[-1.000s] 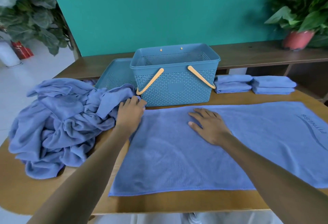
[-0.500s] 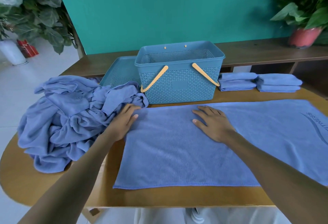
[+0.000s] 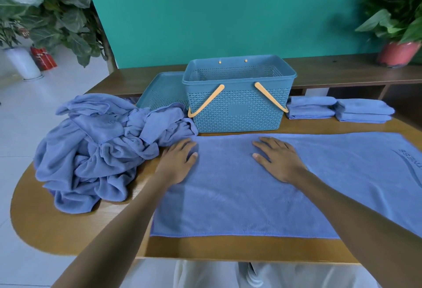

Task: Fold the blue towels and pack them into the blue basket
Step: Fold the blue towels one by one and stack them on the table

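Blue towels sit in four spots on the wooden table point(image 3: 68, 237): one spread towel point(image 3: 285, 191) lying flat across the lower centre and right of the frame, one crumpled heap point(image 3: 98, 150) at the left whose number of towels cannot be told, and two folded stacks at the right, the left stack point(image 3: 309, 110) and the right stack point(image 3: 363, 110), each apparently two towels high. One blue basket point(image 3: 237, 96) stands at centre, just above the spread towel's far edge, with two orange handles hanging down its front. One blue lid point(image 3: 162, 91) lies beside it on the left. The left hand point(image 3: 177, 164) rests flat on the spread towel's left end, fingers straight and close together. The right hand point(image 3: 277, 160) presses flat on the towel's middle, fingers spread. Two potted plants stand at the upper corners, one at upper left point(image 3: 41, 11) and one at upper right point(image 3: 397, 25).
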